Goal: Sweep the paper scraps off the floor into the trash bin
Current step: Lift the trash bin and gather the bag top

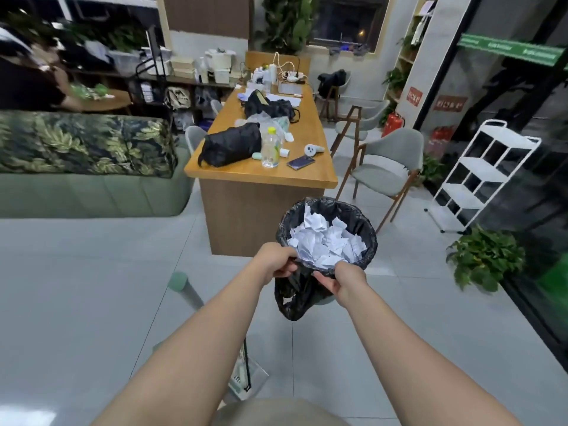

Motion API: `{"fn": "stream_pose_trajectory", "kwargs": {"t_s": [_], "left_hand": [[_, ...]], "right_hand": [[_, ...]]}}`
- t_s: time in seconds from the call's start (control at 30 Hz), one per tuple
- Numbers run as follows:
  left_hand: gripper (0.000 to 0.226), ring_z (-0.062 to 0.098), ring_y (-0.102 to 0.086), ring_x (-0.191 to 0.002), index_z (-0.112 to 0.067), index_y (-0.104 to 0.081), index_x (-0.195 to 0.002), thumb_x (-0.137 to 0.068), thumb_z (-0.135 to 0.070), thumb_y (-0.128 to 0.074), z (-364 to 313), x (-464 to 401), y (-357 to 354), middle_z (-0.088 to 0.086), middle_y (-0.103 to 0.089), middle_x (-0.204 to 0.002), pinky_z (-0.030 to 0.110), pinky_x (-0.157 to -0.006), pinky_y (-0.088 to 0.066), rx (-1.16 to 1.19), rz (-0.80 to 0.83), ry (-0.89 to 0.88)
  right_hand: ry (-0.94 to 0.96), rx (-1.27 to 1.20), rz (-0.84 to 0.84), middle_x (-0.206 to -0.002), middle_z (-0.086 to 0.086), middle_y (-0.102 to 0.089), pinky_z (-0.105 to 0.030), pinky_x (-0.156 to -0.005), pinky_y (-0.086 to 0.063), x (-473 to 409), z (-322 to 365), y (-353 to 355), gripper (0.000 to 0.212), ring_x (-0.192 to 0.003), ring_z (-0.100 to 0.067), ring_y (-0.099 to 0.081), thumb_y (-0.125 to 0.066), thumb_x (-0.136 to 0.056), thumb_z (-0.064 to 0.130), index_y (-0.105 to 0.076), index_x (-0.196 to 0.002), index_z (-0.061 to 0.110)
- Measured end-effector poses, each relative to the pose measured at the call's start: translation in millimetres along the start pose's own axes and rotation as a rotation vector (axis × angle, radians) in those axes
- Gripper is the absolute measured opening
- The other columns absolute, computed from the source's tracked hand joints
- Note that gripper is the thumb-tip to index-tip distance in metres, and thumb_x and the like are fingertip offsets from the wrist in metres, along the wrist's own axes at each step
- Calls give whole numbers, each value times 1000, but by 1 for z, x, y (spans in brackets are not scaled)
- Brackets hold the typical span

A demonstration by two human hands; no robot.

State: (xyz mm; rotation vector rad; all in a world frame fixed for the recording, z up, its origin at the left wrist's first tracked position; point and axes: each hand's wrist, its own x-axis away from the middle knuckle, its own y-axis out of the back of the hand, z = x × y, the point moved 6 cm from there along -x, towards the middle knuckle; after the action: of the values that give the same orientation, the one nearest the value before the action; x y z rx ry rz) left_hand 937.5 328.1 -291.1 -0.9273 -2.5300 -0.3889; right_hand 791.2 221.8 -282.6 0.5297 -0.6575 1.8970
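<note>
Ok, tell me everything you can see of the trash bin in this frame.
The trash bin is small and round, lined with a crinkled black plastic bag whose slack hangs below. It is tilted toward the camera, mouth open, full of crumpled white paper scraps. The left hand and right hand grip its near rim. The wooden desk stands behind.

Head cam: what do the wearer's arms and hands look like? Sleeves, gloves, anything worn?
Both forearms are bare to the bottom edge of the picture, no sleeves showing. The left hand and right hand wear no gloves. No watch, ring or band is visible on either wrist.
</note>
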Motion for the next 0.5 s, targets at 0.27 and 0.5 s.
{"fn": "stream_pose_trajectory", "kwargs": {"t_s": [0.27, 0.5], "left_hand": [[11, 14, -58, -50, -11, -57, -83, -92, -13, -63, 68, 9, 42, 7, -62, -66, 22, -52, -47, -14, -99, 123], [25, 22, -67, -66, -6, -69, -85, -93, -29, -66, 143, 23, 64, 11, -76, -83, 28, -60, -53, -318, -97, 166]], "right_hand": [[-98, 78, 1, -122, -8, -62, -29, -48, -58, -9, -67, -19, 43, -84, -38, -71, -41, -90, -8, -55, -126, 11], [-178, 125, -43, -126, -5, -59, -30, -54, -58, -26, -137, 1, 42, -87, -38, -69, -50, -94, 0, -55, -133, 15]]}}
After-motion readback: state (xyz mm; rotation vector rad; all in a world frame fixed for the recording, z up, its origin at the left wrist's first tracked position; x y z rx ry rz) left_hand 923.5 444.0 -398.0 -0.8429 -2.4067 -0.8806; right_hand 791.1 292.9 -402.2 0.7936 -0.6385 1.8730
